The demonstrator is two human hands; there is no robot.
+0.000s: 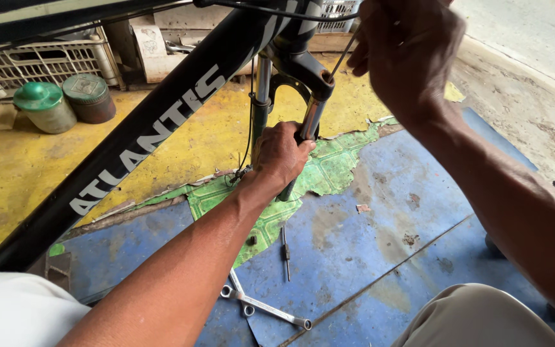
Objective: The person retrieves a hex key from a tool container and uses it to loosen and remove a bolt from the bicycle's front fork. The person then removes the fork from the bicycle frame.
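Note:
A black bicycle frame [162,122] slants across the view from lower left to top centre, ending in a suspension fork [303,83]. My left hand [281,154] is wrapped around the fork's right leg, low down. My right hand [406,51] is raised at the top right, fingers closed on a thin black cable [345,54] that runs down to the fork crown. Another thin cable [250,122] hangs beside the fork's left leg.
Two crossed metal wrenches [261,305] and a thin rod tool [285,247] lie on the worn blue, green and yellow floor. A green-lidded jar [43,106] and a brown tin [88,96] stand before white crates [40,61] at the back left.

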